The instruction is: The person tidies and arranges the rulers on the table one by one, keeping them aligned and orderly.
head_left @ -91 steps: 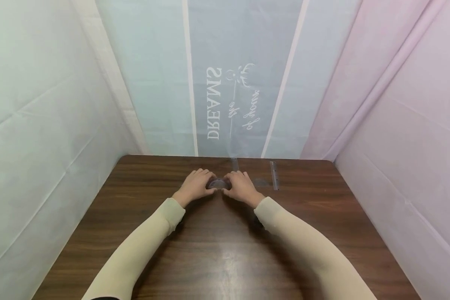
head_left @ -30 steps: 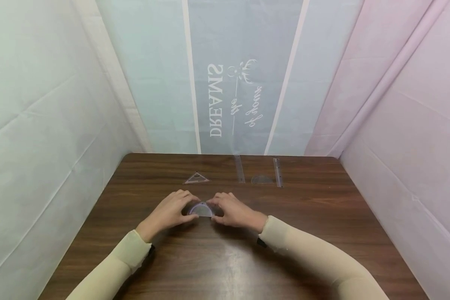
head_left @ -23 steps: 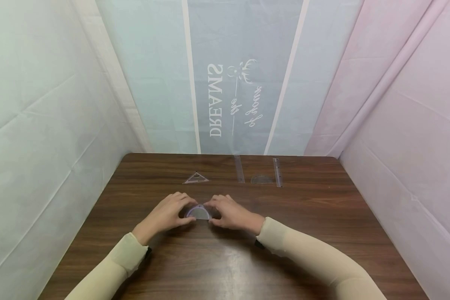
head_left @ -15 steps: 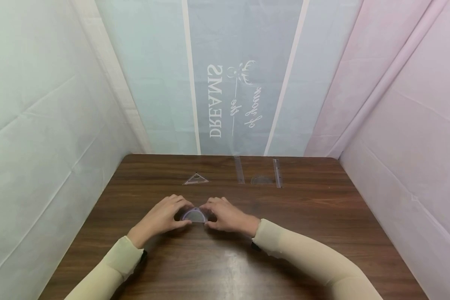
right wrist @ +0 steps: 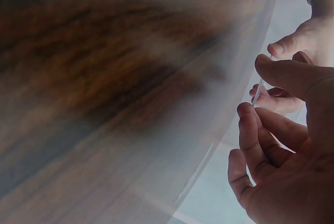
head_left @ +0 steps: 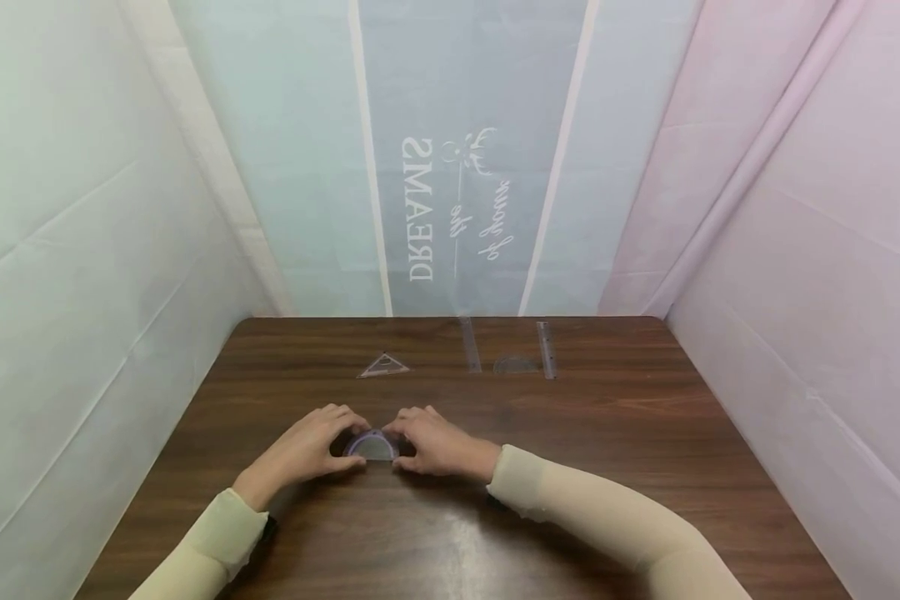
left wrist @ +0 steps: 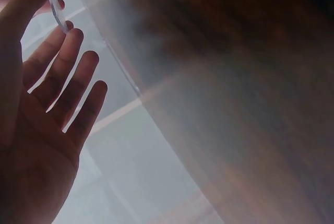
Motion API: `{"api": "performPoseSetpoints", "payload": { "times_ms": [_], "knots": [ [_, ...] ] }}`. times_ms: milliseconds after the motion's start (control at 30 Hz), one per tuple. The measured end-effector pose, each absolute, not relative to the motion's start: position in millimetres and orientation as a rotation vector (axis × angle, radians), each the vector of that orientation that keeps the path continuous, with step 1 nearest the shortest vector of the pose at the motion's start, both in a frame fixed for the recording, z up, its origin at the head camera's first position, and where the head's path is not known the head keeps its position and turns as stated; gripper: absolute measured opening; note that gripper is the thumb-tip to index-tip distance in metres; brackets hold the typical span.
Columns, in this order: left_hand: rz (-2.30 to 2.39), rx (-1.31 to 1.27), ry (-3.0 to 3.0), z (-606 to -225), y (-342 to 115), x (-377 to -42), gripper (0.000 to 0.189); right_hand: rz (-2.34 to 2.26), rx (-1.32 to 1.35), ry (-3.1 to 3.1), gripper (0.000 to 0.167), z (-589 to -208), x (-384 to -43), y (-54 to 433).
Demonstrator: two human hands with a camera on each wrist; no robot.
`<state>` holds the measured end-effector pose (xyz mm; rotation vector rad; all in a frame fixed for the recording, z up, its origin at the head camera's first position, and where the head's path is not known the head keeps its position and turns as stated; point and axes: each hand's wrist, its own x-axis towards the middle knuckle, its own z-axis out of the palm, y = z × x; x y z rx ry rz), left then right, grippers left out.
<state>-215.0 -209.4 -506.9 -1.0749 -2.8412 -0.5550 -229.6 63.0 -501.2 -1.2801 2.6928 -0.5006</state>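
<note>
A clear protractor (head_left: 373, 448) with a purple arc is held between my two hands, left of the middle of the dark wooden table (head_left: 450, 533). My left hand (head_left: 311, 442) pinches its left end between thumb and fingertips. At the opposite end, the thumb and fingertips of my right hand (head_left: 435, 442) grip it too. Both wrist views catch the protractor nearly edge-on, as a thin strip; in the right one the strip (right wrist: 258, 89) spans thumb to fingertip. The other fingers of the left hand (left wrist: 57, 88) spread out below it in the left wrist view.
Beyond the hands lie a clear set square (head_left: 382, 372), a clear ruler (head_left: 470, 346), a second clear protractor (head_left: 515, 364) and another ruler (head_left: 547, 352). Fabric walls close in the table; the back one (head_left: 450, 83) bears printed letters.
Both hands have brought the protractor from the far part of the table nearer and to the left. This uncovered the set square. The head view has also shifted slightly.
</note>
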Motion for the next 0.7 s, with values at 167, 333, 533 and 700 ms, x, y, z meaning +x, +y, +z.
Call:
{"api": "performPoseSetpoints", "payload": {
  "times_ms": [167,333,533,700],
  "knots": [
    [-0.556,-1.102,-2.816,-508,-214,-213,0.047,-0.465,-1.296,2.692,0.051,-503,-228,58],
    [-0.541,-1.115,-2.825,-509,-218,-212,0.047,-0.432,-1.33,2.689,0.052,-507,-227,53],
    [-0.524,-1.146,-2.841,-511,-221,-212,0.045,-0.391,-1.334,2.686,0.054,-512,-225,49],
    [-0.508,-1.151,-2.851,-512,-222,-211,0.044,-0.378,-1.33,2.686,0.053,-513,-225,45]
  ]
}}
